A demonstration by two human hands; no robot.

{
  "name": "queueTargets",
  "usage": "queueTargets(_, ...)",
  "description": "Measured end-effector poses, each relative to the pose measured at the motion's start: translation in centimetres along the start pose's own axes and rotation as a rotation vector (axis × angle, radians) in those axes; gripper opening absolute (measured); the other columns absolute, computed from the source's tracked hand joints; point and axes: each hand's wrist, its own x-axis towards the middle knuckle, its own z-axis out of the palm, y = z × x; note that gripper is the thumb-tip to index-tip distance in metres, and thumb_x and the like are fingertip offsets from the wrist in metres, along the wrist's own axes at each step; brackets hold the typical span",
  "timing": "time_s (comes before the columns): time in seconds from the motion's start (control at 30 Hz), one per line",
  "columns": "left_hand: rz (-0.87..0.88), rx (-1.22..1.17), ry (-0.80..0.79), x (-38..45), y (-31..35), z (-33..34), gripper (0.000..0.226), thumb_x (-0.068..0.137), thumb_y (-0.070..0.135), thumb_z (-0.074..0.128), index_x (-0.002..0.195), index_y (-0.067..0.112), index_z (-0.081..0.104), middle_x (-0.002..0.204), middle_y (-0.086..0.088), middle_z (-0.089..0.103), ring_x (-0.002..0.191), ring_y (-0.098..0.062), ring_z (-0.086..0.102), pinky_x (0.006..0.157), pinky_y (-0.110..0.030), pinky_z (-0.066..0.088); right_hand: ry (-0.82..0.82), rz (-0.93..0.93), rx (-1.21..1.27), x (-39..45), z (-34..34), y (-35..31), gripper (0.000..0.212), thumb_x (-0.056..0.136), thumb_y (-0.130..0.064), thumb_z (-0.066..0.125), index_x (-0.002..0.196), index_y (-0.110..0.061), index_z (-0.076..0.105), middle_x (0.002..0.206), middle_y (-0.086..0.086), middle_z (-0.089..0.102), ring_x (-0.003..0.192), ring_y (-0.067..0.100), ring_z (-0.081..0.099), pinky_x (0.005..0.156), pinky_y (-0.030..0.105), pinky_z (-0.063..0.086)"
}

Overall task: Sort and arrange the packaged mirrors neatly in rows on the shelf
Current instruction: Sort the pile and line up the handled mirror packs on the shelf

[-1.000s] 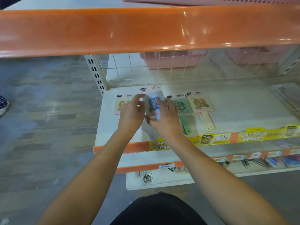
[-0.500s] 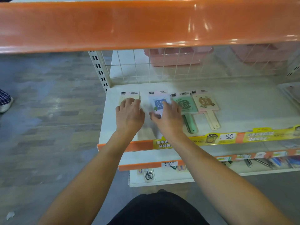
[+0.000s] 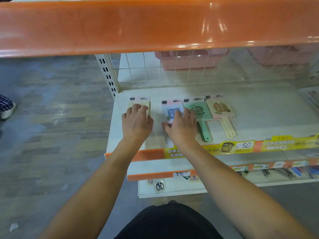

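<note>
Several packaged hand mirrors lie flat in a row on the white shelf. At the left, a cream mirror lies under my left hand, whose fingers rest flat on it. A blue mirror lies beside it, with my right hand pressing on its lower part, thumb at its left edge. Touching the blue one on the right is a green mirror with its handle toward me. A beige mirror comes last in the row. The handles of the cream and blue mirrors are hidden by my hands.
An orange shelf edge runs overhead, close to the camera. A wire grid back stands behind the mirrors, pink baskets beyond it. Price strips line the front. Scissors hang lower. A person's shoe is at left.
The blue mirror was laid down flat between the cream and green mirrors. My left hand moved left onto the cream mirror, and my right hand settled on the blue one.
</note>
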Motion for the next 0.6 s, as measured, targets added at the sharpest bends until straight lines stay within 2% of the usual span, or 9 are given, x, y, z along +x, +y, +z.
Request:
queueTargets(0.13,-0.037,-0.012,0.006,-0.2,-0.7,-0.2,0.036,0.092,0.028,0.049,0.128,0.021,0.052,0.135,-0.003,0.049,0.121,-0.029,0.046,0.097,-0.039,0.034,-0.085,0.017,0.019,0.3,-0.7,-0.5,0.081,0.085,-0.061,0.056,0.144,-0.011,0.032,0.155,0.013,0.019,0.142,0.037,0.016,0.116,0.045,0.021)
queueTargets(0.2,-0.056,-0.003,0.010,-0.3,-1.3,-0.3,0.037,0.093,0.028,0.049,0.129,0.021,0.051,0.134,-0.004,0.049,0.120,-0.029,0.046,0.097,-0.039,0.034,-0.037,-0.036,0.088,0.2,-1.2,-1.5,0.084,0.086,-0.059,0.056,0.149,-0.014,0.023,0.157,0.012,0.016,0.143,0.035,0.015,0.118,0.043,0.019)
queueTargets(0.3,-0.086,0.003,0.027,-0.7,-2.6,-0.5,0.038,0.092,0.028,0.048,0.129,0.018,0.051,0.131,-0.005,0.051,0.117,-0.030,0.048,0.095,-0.040,0.035,0.015,-0.135,0.178,0.1,-1.9,-3.5,0.072,0.090,-0.049,0.055,0.147,-0.014,0.029,0.152,0.011,0.025,0.141,0.031,0.020,0.115,0.038,0.022)
queueTargets(0.4,-0.116,0.014,0.048,-0.9,-4.0,-0.8,0.036,0.092,0.027,0.049,0.127,0.017,0.053,0.130,-0.006,0.052,0.114,-0.031,0.051,0.090,-0.040,0.036,-0.029,-0.181,0.220,0.1,-1.8,-5.1,0.061,0.093,-0.042,0.054,0.143,-0.012,0.035,0.149,0.010,0.029,0.137,0.029,0.026,0.110,0.036,0.026)
queueTargets(0.6,-0.137,0.031,0.072,-1.1,-6.8,-1.2,0.035,0.091,0.027,0.049,0.123,0.015,0.054,0.128,-0.008,0.054,0.114,-0.033,0.052,0.089,-0.041,0.036,-0.108,-0.190,0.210,-0.2,-0.1,-7.3,0.057,0.093,-0.041,0.053,0.140,-0.013,0.039,0.146,0.011,0.033,0.129,0.033,0.035,0.102,0.044,0.039)
